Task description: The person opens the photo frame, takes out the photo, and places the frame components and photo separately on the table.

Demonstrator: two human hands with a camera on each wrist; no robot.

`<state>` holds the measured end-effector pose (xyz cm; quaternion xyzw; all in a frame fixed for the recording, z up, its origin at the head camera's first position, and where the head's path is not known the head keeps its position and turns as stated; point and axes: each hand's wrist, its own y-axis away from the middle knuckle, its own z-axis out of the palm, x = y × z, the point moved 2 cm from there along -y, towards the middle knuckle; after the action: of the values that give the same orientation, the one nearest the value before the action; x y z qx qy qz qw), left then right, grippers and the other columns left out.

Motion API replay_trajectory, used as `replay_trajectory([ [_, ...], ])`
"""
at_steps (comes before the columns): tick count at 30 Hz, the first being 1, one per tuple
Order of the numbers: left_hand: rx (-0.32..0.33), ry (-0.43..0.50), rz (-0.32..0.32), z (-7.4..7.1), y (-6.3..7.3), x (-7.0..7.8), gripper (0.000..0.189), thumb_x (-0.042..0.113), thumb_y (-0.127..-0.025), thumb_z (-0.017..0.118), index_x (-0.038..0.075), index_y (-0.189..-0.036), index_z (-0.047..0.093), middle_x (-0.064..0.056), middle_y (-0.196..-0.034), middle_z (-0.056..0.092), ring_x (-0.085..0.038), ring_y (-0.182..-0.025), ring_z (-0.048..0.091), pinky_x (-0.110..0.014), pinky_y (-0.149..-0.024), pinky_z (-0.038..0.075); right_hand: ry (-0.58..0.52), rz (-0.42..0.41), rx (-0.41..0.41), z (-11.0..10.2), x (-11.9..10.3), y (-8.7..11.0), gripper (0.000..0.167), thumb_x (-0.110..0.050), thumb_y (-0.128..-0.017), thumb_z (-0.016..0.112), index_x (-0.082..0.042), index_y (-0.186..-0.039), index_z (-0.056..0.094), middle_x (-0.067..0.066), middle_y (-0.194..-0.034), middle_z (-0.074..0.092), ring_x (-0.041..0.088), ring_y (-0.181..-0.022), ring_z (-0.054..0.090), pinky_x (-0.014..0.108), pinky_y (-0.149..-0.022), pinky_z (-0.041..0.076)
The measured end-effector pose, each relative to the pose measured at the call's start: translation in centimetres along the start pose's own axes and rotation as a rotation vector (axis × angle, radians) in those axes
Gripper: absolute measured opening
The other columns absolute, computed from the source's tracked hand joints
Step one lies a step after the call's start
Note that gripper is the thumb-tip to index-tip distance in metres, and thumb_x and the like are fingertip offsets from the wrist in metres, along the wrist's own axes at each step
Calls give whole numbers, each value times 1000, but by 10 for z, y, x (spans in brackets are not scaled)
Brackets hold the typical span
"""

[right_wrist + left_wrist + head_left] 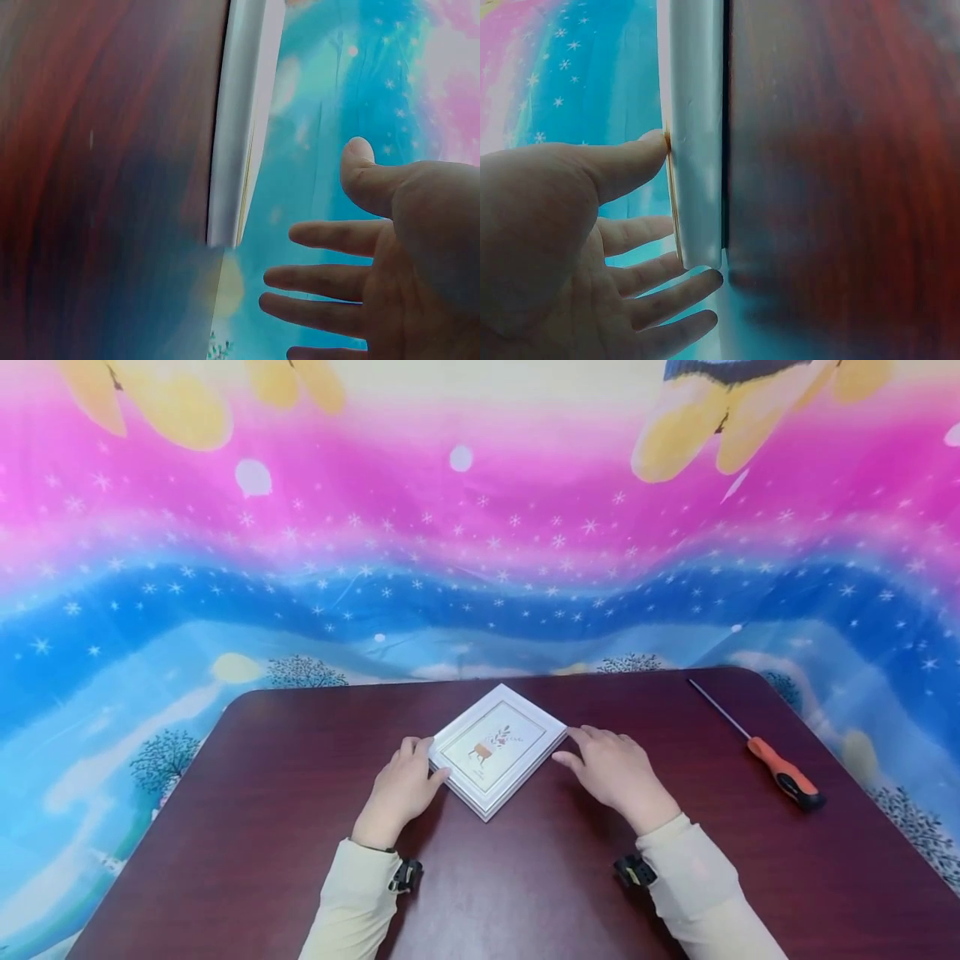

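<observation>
Left arm, right arm reach forward, angled inward. Left hand: fingers spread, nearly straight, thumb extended. Right hand: fingers straight, spread, thumb apart. Hands well apart.

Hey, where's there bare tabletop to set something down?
On the table, bare patches lie left of the left hand, between the right hand and the screwdriver, and on the near side of the picture frame, between the sleeves. It's crowded at the frame's left and right corners, where the hands are.
</observation>
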<state>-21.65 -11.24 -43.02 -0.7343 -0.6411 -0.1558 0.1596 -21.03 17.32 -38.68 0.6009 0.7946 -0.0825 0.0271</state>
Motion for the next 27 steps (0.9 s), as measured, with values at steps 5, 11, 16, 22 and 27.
replay_trajectory([
  [5, -15, 29, 8, -1, -5, -1, 64, 29, -95, 68, -5, -143, 44, -25, -135, 49, -38, -122, 52, -53, -94, 48, -5, -4, 39, -4, 15, -3, 51, -37, -98, 62, -1, -133, 61, 22, -129, 62, 40, -119, 58, 58, -97, 45],
  [11, -42, 86, -15, -3, -12, -3, 65, 26, -94, 70, -8, -143, 43, -27, -137, 50, -39, -126, 49, -53, -99, 45, -3, -25, 69, -4, 25, -4, 47, -34, -96, 65, -1, -130, 63, 21, -124, 65, 40, -114, 61, 57, -93, 48],
  [16, -81, 122, -39, -6, -18, -5, 70, 26, -92, 73, -10, -143, 43, -29, -139, 47, -42, -130, 44, -54, -102, 42, -3, -14, 61, 2, 32, -4, 46, -33, -96, 65, -1, -130, 63, 21, -123, 65, 39, -113, 61, 57, -92, 48],
  [22, -111, 166, -79, -8, -19, -8, 67, 29, -91, 73, -10, -139, 48, -26, -131, 49, -38, -120, 44, -51, -99, 42, -9, -5, 53, 7, 35, -6, 47, -33, -96, 65, -1, -130, 63, 20, -123, 66, 39, -111, 62, 56, -90, 49],
  [27, -79, 142, -77, -7, -20, -9, 63, 32, -90, 75, -7, -135, 54, -22, -125, 54, -35, -115, 48, -50, -95, 45, -10, -2, 37, 8, 36, -5, 46, -32, -96, 65, -1, -131, 63, 21, -123, 66, 39, -112, 62, 56, -90, 49],
])
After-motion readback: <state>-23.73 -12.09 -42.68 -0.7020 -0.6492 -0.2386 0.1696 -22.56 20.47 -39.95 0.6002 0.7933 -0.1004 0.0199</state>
